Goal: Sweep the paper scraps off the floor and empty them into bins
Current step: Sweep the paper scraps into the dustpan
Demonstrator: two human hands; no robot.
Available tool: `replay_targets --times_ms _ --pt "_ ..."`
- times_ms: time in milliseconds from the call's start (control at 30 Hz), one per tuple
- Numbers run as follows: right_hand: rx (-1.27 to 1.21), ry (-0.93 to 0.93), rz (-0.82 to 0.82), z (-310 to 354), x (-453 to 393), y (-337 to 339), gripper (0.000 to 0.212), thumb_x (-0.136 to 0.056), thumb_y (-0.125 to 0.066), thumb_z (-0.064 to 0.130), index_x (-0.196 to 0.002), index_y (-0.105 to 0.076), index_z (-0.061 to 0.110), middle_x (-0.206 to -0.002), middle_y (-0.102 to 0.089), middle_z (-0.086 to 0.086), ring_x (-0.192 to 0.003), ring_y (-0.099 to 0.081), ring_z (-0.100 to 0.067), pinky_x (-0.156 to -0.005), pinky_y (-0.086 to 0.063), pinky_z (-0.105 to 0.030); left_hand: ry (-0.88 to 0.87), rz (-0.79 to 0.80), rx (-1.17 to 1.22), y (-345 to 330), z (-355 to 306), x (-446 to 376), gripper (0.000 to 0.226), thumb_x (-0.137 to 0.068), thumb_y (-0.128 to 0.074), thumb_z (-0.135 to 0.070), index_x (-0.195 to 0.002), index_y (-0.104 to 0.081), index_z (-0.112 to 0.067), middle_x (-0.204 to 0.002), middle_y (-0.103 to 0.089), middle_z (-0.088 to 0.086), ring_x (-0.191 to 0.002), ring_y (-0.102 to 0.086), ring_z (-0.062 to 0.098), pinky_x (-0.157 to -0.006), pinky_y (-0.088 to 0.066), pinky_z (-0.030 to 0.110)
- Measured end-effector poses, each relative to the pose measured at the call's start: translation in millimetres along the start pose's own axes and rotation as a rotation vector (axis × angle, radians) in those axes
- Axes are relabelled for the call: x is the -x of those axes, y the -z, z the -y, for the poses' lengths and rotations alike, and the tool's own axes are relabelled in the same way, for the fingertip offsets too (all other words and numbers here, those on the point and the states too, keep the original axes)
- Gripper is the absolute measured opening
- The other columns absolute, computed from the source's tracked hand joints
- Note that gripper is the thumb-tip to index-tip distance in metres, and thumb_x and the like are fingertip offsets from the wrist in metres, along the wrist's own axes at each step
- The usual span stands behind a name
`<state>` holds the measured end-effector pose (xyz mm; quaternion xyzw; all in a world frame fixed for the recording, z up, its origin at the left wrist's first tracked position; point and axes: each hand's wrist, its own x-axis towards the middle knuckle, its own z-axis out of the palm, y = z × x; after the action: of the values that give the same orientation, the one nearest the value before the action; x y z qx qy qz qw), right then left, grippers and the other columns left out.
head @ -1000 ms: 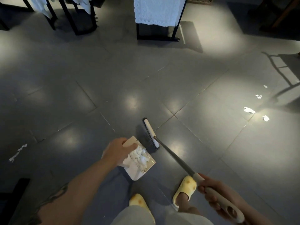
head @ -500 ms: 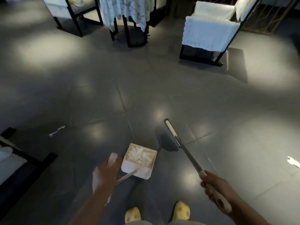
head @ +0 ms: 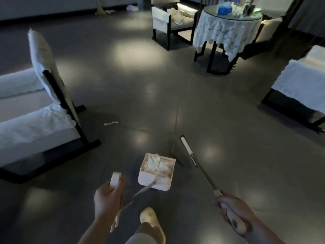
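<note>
Head view looks down at a dark tiled floor (head: 158,95). Left hand (head: 107,199) grips the dustpan (head: 156,173) by its long handle, the pan held out in front with a heap of white scraps (head: 157,163) inside. Right hand (head: 233,213) is closed round the broom (head: 193,159) handle, its head low over the floor just right of the pan. One scrap (head: 111,123) lies on the floor near a chair (head: 44,110) at left. A clothed table (head: 226,27) stands far right

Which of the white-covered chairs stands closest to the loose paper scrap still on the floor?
The chair at the left, its dark leg beside the paper scrap. The chair by the round table and the one at the right edge stand farther away.
</note>
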<state>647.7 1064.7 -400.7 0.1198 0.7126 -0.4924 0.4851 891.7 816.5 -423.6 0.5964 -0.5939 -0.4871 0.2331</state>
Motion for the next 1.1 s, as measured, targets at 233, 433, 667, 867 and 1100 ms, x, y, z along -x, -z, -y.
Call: replay_targets --times_ms 233,433,667,867,1100 --pt "0.114 -0.014 0.182 89.5 -62.7 -57.4 0.014 -0.093 -0.054 0.005 -0.105 -0.056 0.011 -0.065 -0.043 -0.005 -0.032 -0.036 -0.007 -0.029 -0.023 -0.012 -0.003 -0.087 0.005 -5.8 -24.0 -61.7 0.053 -0.089 -0.07 -0.032 -0.046 -0.046 -0.011 -0.041 -0.049 0.003 -0.044 -0.046 0.016 -0.054 -0.039 0.031" --pt "0.141 0.002 0.209 157.1 -110.4 -92.2 0.033 -0.093 -0.054 0.003 -0.124 -0.054 0.012 -0.069 -0.043 -0.008 -0.03 -0.036 -0.009 -0.028 -0.025 -0.013 -0.001 -0.077 0.04 -13.3 -63.8 -123.3 0.05 -0.091 -0.069 -0.027 -0.048 -0.049 -0.011 -0.041 -0.05 0.001 -0.04 -0.044 0.01 -0.048 -0.035 0.028" --pt "0.188 0.015 0.173 207.7 -135.3 -119.7 0.019 -0.095 -0.05 0.001 -0.111 -0.052 0.012 -0.068 -0.041 -0.008 -0.028 -0.034 -0.007 -0.028 -0.022 -0.01 0.043 -0.174 0.062 -4.7 -82.1 -173.0 0.051 -0.09 -0.07 -0.027 -0.046 -0.046 -0.016 -0.042 -0.047 -0.001 -0.045 -0.045 0.017 -0.052 -0.035 0.03" --pt "0.215 -0.074 0.182 266.5 -189.6 -126.2 0.009 -0.097 -0.048 0.006 -0.093 -0.046 0.014 -0.065 -0.038 -0.004 -0.026 -0.033 -0.005 -0.027 -0.021 -0.009 0.11 -0.29 0.091 -17.9 -100.7 -204.2 0.049 -0.09 -0.069 -0.024 -0.049 -0.047 -0.011 -0.04 -0.046 -0.002 -0.044 -0.044 0.016 -0.05 -0.036 0.028" --pt "0.364 -0.082 0.242 351.7 -252.5 -136.7 0.01 -0.097 -0.047 0.003 -0.105 -0.052 0.007 -0.061 -0.039 -0.01 -0.027 -0.034 -0.011 -0.029 -0.024 -0.012 0.156 -0.395 0.087 -54.4 -140.4 -254.4 0.052 -0.09 -0.07 -0.021 -0.046 -0.044 -0.013 -0.035 -0.042 -0.004 -0.041 -0.039 0.01 -0.044 -0.03 0.025"
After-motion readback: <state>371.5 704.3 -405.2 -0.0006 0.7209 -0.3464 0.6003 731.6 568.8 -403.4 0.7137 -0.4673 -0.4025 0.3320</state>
